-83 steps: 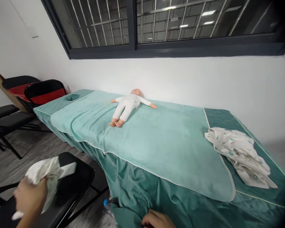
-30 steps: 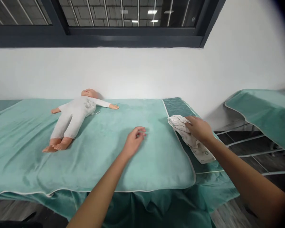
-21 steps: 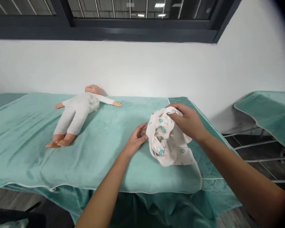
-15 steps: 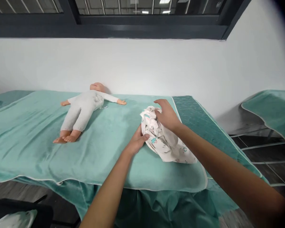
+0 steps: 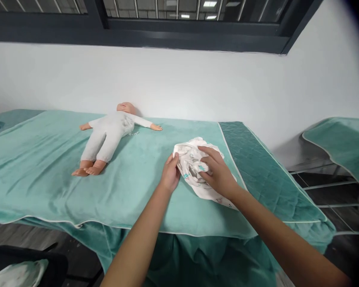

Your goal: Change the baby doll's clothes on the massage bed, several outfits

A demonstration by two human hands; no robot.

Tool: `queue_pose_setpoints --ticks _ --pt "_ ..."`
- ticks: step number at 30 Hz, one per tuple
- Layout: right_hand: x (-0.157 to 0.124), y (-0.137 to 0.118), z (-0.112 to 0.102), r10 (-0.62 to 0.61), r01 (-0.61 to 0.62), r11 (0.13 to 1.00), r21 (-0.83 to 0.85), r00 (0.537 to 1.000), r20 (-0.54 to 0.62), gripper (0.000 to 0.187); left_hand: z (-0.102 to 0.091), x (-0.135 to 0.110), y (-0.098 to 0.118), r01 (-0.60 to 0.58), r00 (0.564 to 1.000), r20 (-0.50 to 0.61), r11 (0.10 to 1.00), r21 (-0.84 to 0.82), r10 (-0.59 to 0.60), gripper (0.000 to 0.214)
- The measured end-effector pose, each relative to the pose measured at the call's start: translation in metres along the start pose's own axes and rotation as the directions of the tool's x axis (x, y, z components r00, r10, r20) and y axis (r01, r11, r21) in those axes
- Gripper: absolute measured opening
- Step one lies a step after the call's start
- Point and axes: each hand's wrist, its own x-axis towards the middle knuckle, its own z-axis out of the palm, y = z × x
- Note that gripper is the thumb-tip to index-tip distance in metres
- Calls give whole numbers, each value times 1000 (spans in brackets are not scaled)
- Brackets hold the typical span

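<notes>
A crumpled white printed cloth (image 5: 189, 161) lies on the light teal towel (image 5: 131, 187) that covers the long bed. My left hand (image 5: 169, 175) pinches the cloth's left edge, fingers closed on it. My right hand (image 5: 215, 173) rests on top of the cloth with fingers curled into its folds. A baby doll (image 5: 109, 133) in a white suit lies on its back to the left, near the wall, arms spread, clear of both hands.
The bed's dark teal quilted end (image 5: 263, 171) lies to the right of the towel. A second teal-covered bed (image 5: 341, 143) stands at the far right across a gap of floor. A black chair (image 5: 32, 259) bearing a pale cloth is at bottom left. A white wall runs behind.
My right hand took the printed cloth from the bed's right end and brought it left onto the towel; my left hand closed on its edge. The view shifted right from the chair.
</notes>
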Motion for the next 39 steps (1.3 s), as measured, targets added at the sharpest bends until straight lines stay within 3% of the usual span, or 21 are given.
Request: queue_pose_setpoints --ticks 2,5,8,11,15,18,20,22,25,27,29,31,33,36,39 --pt "-16 -8 -9 55 -55 996 67 998 6 28 -2 3 0 -35 998 -53 998 -47 32 36" --pt "-34 -18 -13 40 -49 997 67 991 129 32 -2 3 0 -50 997 -54 996 -74 46 36" --pt "-40 -23 -2 43 -35 999 -41 979 198 47 2 0 2 -42 999 -10 998 -47 41 38" --pt "-34 -25 17 163 -126 969 -210 973 166 73 5 -3 3 -18 1000 24 1000 -20 18 39" --pt "-23 -24 36 231 -212 938 -273 972 42 35 3 -1 4 -28 1000 8 998 -53 29 37" --pt "-25 -24 34 141 -141 989 -53 990 12 21 -2 2 3 -21 999 -44 996 -87 17 37" --pt "-30 -23 23 169 -160 980 119 983 -71 22 -5 4 3 -22 998 -63 995 -93 16 38" --pt "-34 -19 4 329 -282 931 230 922 -204 27 -7 6 3 -36 996 -81 995 -95 29 38" --pt "-35 -9 -34 574 -471 817 332 718 -395 33 -9 8 3 -69 991 -123 990 -121 54 40" --pt "-32 2 -62 608 -507 791 342 598 -521 37 -9 8 3 -70 991 -122 989 -131 54 41" --pt "-29 13 -89 559 -548 800 242 537 -632 42 -8 8 3 -62 993 -106 991 -122 49 43" --pt "-29 24 -112 494 -624 779 65 546 -677 42 -7 8 4 -63 993 -102 992 -105 53 44" --pt "-34 37 -126 460 -673 725 -146 631 -624 39 -5 6 5 -67 993 -101 994 -83 59 43" --pt "-53 62 -127 545 -658 605 -448 753 -370 37 -3 4 6 -74 994 -79 996 -42 71 43" --pt "-81 93 -108 685 -561 525 -640 725 -74 44 -2 2 7 -76 995 -60 997 -6 76 49"
